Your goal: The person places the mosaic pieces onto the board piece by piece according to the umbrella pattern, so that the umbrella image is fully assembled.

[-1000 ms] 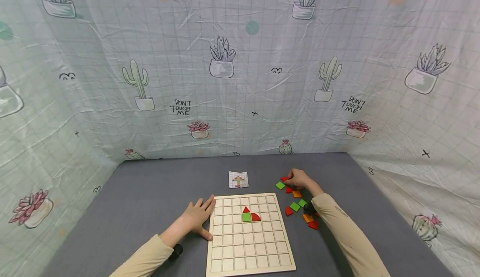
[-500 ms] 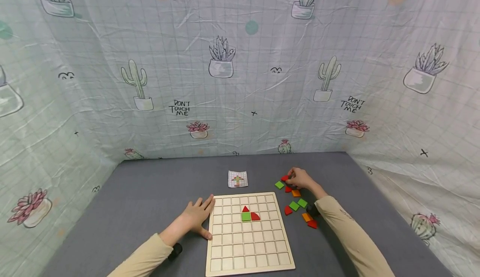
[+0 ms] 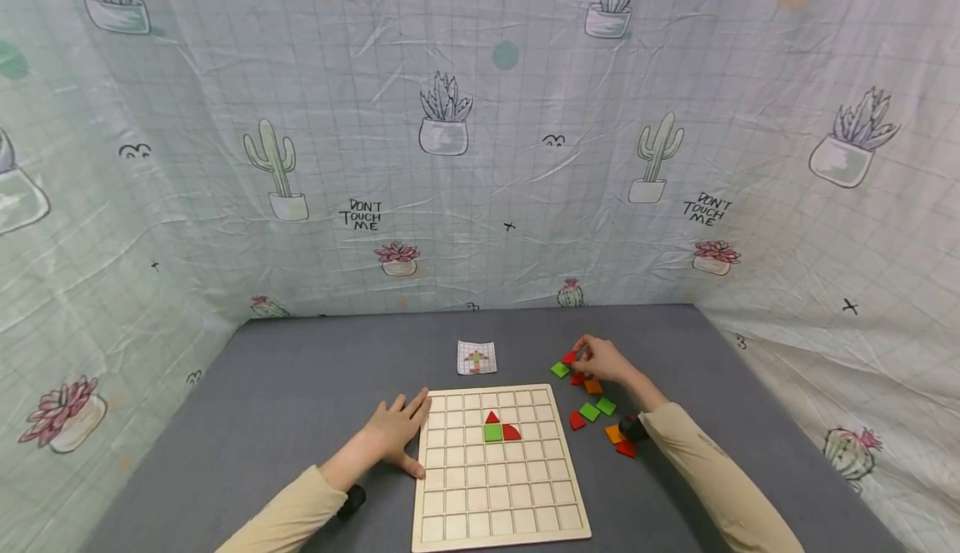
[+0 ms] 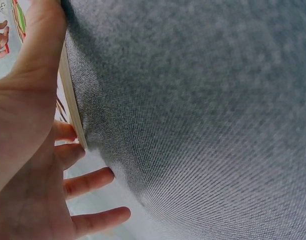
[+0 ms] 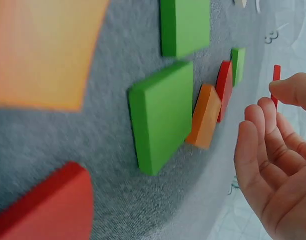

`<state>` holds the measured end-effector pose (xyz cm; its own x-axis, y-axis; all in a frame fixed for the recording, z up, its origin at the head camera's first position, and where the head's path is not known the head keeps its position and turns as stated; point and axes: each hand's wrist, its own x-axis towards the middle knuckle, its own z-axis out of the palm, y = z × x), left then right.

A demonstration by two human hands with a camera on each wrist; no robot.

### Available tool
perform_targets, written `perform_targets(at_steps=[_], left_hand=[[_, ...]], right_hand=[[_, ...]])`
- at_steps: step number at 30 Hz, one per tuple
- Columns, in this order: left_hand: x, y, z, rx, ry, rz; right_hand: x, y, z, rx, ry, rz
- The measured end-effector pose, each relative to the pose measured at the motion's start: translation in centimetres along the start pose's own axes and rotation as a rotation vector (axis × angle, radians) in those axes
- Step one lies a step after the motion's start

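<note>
My right hand (image 3: 606, 361) pinches a thin red tile (image 5: 276, 72) between thumb and fingers, above loose tiles on the table's right side. The tile stands edge-on in the right wrist view, and its full outline is partly hidden. Spread fingers of my left hand (image 3: 392, 432) rest along the left edge of a pale wooden grid board (image 3: 480, 499). Its thumb touches the same edge lower down. In the board's grid lie a green square (image 3: 492, 433), a red triangle (image 3: 491, 418) above it and a red quarter circle (image 3: 512, 433) to its right.
Behind the board lies a small picture card (image 3: 477, 358) with a coloured grid figure. Under and near the right forearm are green squares (image 3: 589, 411), orange tiles (image 3: 593, 387) and red pieces (image 3: 577, 420). A cactus-print cloth (image 3: 480, 228) closes off the table's back and sides.
The right hand has shifted very slightly, with the red tile now tilted up in its fingertips; the right forearm has swung a little to the right. The left hand and board stay put.
</note>
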<state>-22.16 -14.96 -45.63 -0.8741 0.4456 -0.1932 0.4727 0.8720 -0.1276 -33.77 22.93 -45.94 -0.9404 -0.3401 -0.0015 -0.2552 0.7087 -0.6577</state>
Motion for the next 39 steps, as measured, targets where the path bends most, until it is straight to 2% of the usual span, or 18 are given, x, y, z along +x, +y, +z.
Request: perform_targets(at_steps=[8, 19, 30, 39], left_hand=[[-0.1, 0.1, -0.3, 0.005, -0.003, 0.001], [0.0, 0.0, 0.0, 0.012, 0.000, -0.002], [-0.2, 0.1, -0.3, -0.004, -0.003, -0.004], [-0.4, 0.2, -0.5, -0.012, 0.007, -0.003]], right_hand=[[-1.6, -1.5, 0.2, 0.021, 0.005, -0.073], [-3.4, -3.9, 1.3, 0.074, -0.082, -0.217], [-5.1, -6.7, 3.1, 0.015, -0.118, -0.370], [-5.5, -8.4, 4.4, -0.030, -0.171, -0.384]])
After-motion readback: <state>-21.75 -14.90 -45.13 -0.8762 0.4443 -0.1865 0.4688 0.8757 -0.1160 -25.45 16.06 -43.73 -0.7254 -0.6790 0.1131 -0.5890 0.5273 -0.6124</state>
